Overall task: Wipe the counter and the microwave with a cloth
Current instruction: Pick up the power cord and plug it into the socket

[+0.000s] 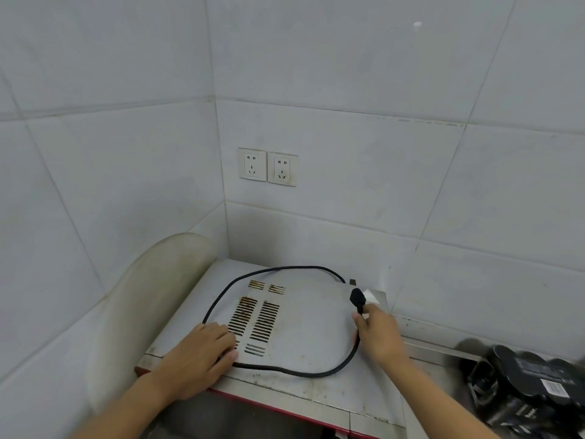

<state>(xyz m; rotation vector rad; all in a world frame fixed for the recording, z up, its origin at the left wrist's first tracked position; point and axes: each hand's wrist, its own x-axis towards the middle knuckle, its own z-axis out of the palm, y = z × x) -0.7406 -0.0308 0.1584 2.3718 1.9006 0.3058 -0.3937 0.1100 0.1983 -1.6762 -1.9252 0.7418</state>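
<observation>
Two tiled walls met in a corner just left of centre: the left wall (95, 153) and the back wall (380, 74), both w/ large pale grey-white tiles and thin grout lines, grubby in places. Two white sockets sat side by side on the back wall, mid-frame: left socket (252, 164), right socket (282, 168), plate edges yellowed. A small white blob (417, 24) showed upper right. A stained cream curved panel (152, 296) stood against the left wall, lower left. Blurred black objects (531, 391) w/ a barcode label lay lower right. Light was even and soft.
</observation>
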